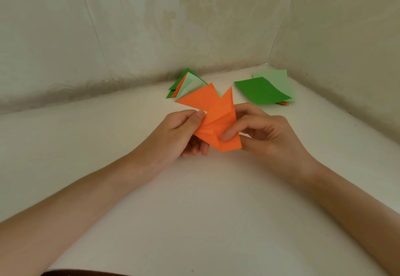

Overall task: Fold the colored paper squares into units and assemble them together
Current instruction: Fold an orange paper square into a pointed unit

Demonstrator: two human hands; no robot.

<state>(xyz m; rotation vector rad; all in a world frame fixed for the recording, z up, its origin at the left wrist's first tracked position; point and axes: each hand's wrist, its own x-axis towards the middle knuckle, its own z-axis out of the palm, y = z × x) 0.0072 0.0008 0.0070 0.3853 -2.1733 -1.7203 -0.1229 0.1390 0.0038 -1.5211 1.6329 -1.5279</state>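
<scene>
Head view looks down on an orange folded piece [216, 120], creased into overlapping flaps with two sharp points fanning upward, held just above the white tabletop [205, 200]. Her left hand [181, 133] pinches its left edge, thumb on top; the right hand [259, 130] grips its right side, forefinger pressed on the face. Behind it lies a pile of folded units [187, 85], partly hidden by the orange points. Flat green squares [264, 89] sit stacked near the corner walls [151, 27].

A home corner: damask-patterned wallpaper [173, 16] (pale, floral) meets white tabletop [216, 210].
</scene>
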